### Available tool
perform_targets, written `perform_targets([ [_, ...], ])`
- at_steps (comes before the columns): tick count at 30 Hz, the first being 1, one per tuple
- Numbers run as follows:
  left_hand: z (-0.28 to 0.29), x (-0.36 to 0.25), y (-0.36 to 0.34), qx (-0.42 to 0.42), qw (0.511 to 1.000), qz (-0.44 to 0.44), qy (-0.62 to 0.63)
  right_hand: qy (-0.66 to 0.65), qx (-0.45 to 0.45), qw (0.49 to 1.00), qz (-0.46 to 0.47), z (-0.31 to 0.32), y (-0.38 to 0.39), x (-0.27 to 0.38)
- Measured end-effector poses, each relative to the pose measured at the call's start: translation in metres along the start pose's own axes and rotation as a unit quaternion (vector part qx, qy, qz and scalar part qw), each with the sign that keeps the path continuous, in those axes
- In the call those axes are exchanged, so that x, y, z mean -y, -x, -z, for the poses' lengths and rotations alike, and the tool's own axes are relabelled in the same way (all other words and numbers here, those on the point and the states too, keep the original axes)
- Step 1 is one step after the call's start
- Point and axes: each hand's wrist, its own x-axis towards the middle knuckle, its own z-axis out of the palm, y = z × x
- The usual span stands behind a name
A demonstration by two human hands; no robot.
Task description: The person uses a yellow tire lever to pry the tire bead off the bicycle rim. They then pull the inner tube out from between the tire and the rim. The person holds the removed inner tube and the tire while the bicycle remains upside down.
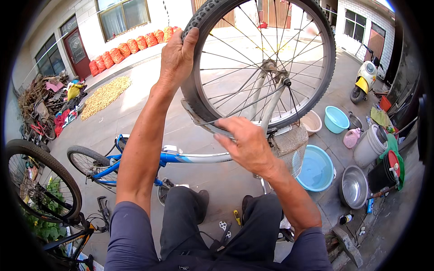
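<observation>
Bicycle wheel [270, 66], with black knobbed tyre, is at the upper middle of the view, set between the two pale legs of a fork [274, 106]. The left hand [177, 56] grasps the tyre at its left side, with the thumb laid along the rubber. The right hand [248, 142] is lower, in front of the bottom part of the wheel, beside a thin metal rod and a grey mudguard [193, 114]. Its fingers are bent and the thumb is apart from them; whether they pinch the rod, I cannot tell.

The blue and white frame [181, 157] extends from behind the right forearm toward the left, up to the rear wheel [72, 156]. A wire basket [289, 142] is just below the front wheel, near a large light blue basin [316, 186] which contains water. Farther behind stands a smaller turquoise basin [337, 120], and to the right a steel bowl [354, 187] rests on the ground. Between the person's feet lie a yellow screwdriver [237, 218] and a silver tool with holes [223, 225]. At the left edge there is another bicycle [72, 198], and red sacks [131, 47] are placed in a row along the wall.
</observation>
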Motion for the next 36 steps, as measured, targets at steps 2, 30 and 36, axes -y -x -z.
perform_targets([
  [2, 0.003, -0.005, -0.005, 0.005, 1.000, -0.001, -0.006, 0.170, -0.134, 0.972, 0.096, 0.052, -0.064, 0.001],
  [30, -0.010, -0.010, 0.004, -0.046, 0.997, 0.057, -0.012, 0.487, 0.191, 0.846, 0.103, 0.135, -0.259, 0.030],
  [36, -0.011, 0.003, 0.001, -0.038, 0.997, 0.059, 0.039, 0.488, 0.196, 0.849, 0.055, 0.124, -0.267, 0.029],
])
